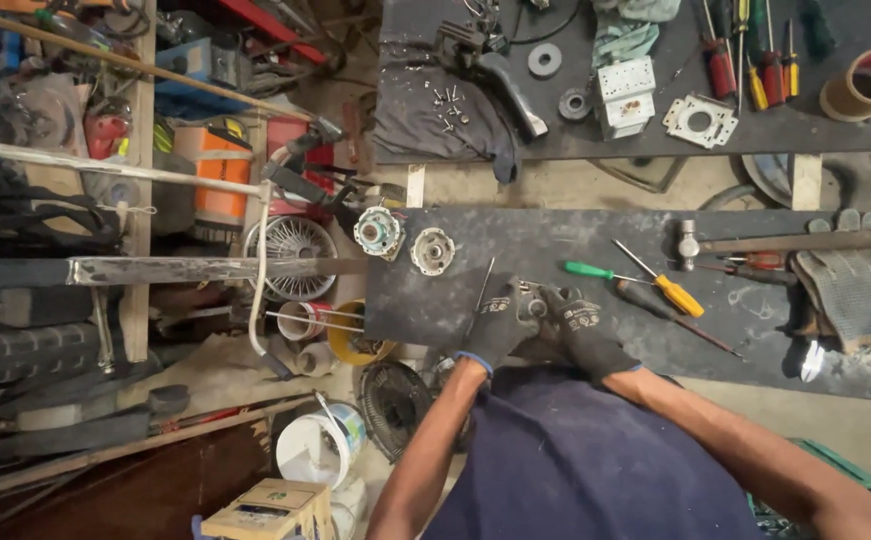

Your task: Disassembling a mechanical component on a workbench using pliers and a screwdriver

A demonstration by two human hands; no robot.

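Hands meet at the near edge of the dark workbench point(555, 330), both in black work gloves. The left hand point(498, 318) comes up from a bare forearm that rises steeply from the lower middle of the view, wrist bent so the knuckles face up and the fingers curl inward toward the right. The right hand point(580, 325) arrives on a forearm that runs in from the lower right corner, its gloved fingers pointing left and folded over. Between the two, pressed from both sides, sits a small grey metal part point(533, 300) (its exact shape is mostly hidden by the gloves), so the hands are together and closed around it. A thin metal rod point(482, 290) slants upward just beside the left hand; whether the fingers touch it cannot be told.

Farther along the bench lie a green-handled screwdriver point(595, 271) and a yellow-handled screwdriver point(667, 287), both near the right hand but apart from it. A hammer point(785, 242) rests beyond them, next to a grey knitted glove point(850, 285). To the left of the hands, well apart, two round motor housings point(405, 240) sit side by side.
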